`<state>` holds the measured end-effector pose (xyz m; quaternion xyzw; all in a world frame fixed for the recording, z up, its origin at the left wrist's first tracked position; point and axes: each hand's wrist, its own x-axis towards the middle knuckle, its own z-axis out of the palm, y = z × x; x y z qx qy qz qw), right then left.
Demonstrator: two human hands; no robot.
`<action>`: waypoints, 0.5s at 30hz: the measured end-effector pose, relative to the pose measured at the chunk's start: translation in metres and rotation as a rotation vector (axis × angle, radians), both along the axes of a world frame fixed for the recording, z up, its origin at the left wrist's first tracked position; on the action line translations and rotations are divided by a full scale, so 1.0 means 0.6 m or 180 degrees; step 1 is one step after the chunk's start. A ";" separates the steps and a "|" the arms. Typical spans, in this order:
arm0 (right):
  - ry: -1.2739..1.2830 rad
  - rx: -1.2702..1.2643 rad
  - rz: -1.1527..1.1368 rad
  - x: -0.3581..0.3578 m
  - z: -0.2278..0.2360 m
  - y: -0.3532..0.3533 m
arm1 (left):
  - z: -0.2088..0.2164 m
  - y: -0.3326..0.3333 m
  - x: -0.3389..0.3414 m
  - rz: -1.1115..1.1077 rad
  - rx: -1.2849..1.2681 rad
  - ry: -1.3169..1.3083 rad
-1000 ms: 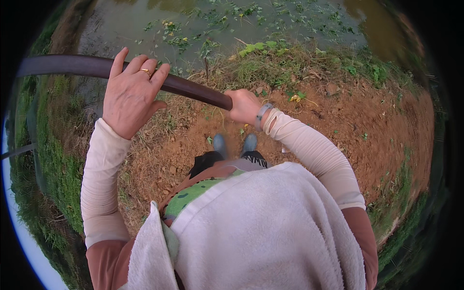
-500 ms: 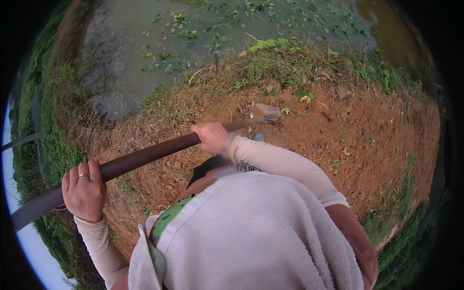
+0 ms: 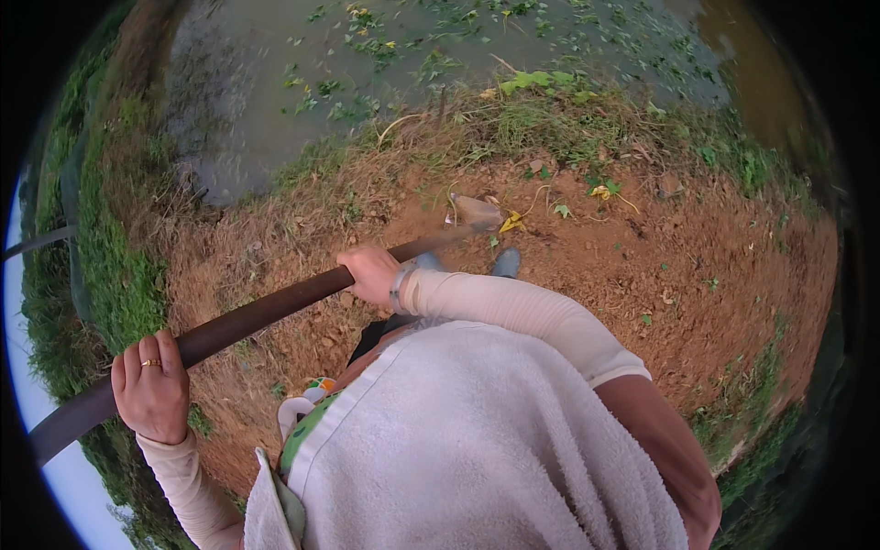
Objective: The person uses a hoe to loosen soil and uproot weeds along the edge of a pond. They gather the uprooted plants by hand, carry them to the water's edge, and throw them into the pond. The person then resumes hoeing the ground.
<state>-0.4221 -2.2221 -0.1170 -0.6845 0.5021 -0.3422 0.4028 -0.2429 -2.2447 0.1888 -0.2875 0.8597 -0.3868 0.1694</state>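
A long-handled hoe (image 3: 266, 316) runs slantwise from the lower left to the soil in front of me. My left hand (image 3: 151, 387), with a ring on one finger, is wrapped round the thick dark handle near the left rim. Farther along, my right hand (image 3: 371, 275) grips the same handle from above, a band at its wrist. The metal hoe blade (image 3: 478, 213) is low at the reddish soil, slightly blurred, its contact with the ground hard to tell. Beside the blade lies a yellow leafy stem (image 3: 513, 221). Light sleeves cover both my forearms.
My boots (image 3: 507, 263) stand close behind the blade. A grassy bank (image 3: 550, 124) edges muddy water (image 3: 247, 119) with floating green plants. Bare reddish soil (image 3: 587, 266) slopes to the right. A pale towel (image 3: 477, 431) hangs over my front, hiding the ground beneath.
The hoe blade has moved left across the soil, nearer to me, and both hands have shifted slightly left with the handle. More of my boots shows. The view has turned a little.
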 end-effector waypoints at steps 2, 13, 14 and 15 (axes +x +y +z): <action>-0.0053 0.0165 0.0120 0.006 0.024 -0.015 | 0.014 -0.008 0.001 -0.0159 -0.0108 -0.0031; -0.0502 0.0432 -0.0035 -0.010 0.116 -0.070 | 0.120 -0.070 -0.050 -0.0869 -0.0867 -0.0022; -0.0510 0.0520 0.0018 -0.017 0.133 -0.072 | 0.139 -0.065 -0.049 -0.0765 -0.0979 -0.0197; -0.0516 0.0609 0.0077 -0.023 0.151 -0.077 | 0.157 -0.072 -0.044 -0.0791 -0.0788 0.0063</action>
